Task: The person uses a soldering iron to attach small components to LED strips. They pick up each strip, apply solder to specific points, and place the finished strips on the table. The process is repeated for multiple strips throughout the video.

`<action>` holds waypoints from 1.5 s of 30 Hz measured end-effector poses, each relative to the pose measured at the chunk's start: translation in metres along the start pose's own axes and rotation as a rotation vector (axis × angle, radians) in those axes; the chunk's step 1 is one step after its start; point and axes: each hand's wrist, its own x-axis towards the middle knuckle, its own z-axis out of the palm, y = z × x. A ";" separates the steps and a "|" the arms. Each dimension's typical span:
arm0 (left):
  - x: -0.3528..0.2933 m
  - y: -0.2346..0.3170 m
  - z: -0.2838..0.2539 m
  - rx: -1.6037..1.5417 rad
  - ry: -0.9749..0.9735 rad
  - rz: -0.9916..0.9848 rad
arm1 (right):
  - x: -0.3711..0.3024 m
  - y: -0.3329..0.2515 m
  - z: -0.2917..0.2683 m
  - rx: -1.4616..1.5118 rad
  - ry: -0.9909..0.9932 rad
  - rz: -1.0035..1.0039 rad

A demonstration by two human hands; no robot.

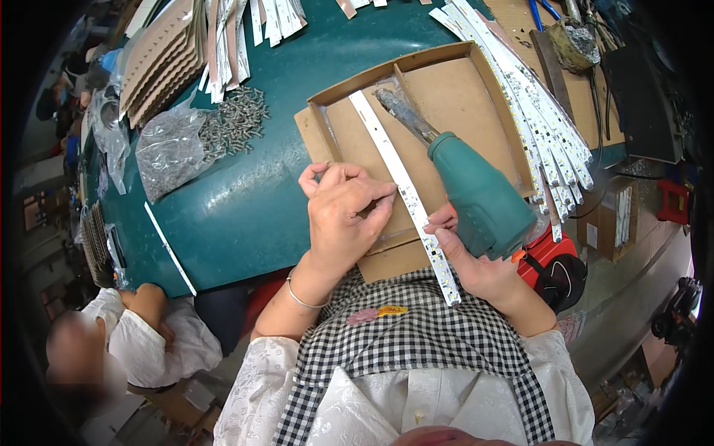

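A long white LED strip [387,152] lies diagonally across a shallow cardboard tray [476,104] on the green table. My left hand [342,215] rests on the strip's middle, fingertips pinching at its left edge. My right hand [465,256] grips the teal handle of a soldering gun [476,189]. The gun's metal barrel [405,115] points up and left along the tray, its tip wrapped in clear plastic. The strip's near end [448,290] hangs over my checked apron.
A fan of several white LED strips [543,126] lies along the tray's right side. Loose screws [234,123] spill from a clear bag [171,152] at left. Stacked cardboard [160,56] sits far left. Another person in white [141,334] sits lower left. A red device [554,264] is by my right wrist.
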 end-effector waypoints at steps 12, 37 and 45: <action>0.005 -0.004 -0.002 -0.020 -0.052 -0.009 | -0.003 0.007 -0.009 -0.072 -0.163 -0.036; 0.003 -0.011 -0.001 -0.045 -0.043 0.033 | -0.034 -0.030 -0.053 0.119 0.070 0.164; 0.002 -0.012 0.001 -0.058 -0.019 0.037 | -0.055 -0.032 -0.084 0.104 -0.120 0.212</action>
